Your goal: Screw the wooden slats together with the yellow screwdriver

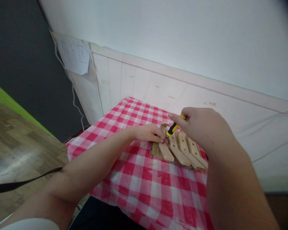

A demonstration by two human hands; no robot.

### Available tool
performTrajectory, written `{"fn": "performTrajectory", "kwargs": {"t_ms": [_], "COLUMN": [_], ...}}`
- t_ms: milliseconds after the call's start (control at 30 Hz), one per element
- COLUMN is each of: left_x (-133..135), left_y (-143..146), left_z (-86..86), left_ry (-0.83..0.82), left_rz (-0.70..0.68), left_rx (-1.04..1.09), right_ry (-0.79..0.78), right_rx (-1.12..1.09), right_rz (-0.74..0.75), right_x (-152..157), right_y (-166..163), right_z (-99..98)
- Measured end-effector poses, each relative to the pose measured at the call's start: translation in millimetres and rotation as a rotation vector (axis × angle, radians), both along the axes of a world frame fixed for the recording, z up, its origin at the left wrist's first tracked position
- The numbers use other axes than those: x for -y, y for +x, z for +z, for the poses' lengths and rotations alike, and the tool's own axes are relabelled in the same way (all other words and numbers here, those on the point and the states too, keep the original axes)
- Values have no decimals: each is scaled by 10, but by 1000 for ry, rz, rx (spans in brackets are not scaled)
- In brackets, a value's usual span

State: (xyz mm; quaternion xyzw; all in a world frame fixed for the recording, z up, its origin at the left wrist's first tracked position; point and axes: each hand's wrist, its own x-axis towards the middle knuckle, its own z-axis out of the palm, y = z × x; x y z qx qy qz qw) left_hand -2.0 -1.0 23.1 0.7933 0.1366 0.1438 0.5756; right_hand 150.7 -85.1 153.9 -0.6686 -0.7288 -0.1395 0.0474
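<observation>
A wooden piece made of several parallel slats [180, 151] lies on a table covered with a red-and-white checked cloth [144, 179]. My right hand [201, 129] grips a yellow-and-black screwdriver [172, 127], its tip pointing down at the near-left end of the slats. My left hand [150, 133] rests on the cloth, fingertips pinched right at the screwdriver tip and touching the leftmost slat. Whether it holds a small part there is too small to tell.
A white panelled wall [158, 86] stands directly behind the table, with a paper sheet [74, 56] taped at its left corner and a white cable [73, 92] hanging down. Wooden floor [16, 143] lies to the left. A black strap [19, 183] crosses the lower left.
</observation>
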Motion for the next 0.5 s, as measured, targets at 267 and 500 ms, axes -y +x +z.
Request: {"fn": "performTrajectory", "kwargs": {"t_ms": [267, 500], "left_x": [2, 11], "left_y": [-7, -22], "left_z": [-26, 26], "left_ry": [-1, 39], "left_rz": [15, 21], "left_rx": [7, -45], "right_ry": [-189, -69], "right_rx": [-239, -72], "right_rz": [353, 43], "right_x": [38, -61], "right_y": [87, 11], "right_z": [49, 5]}}
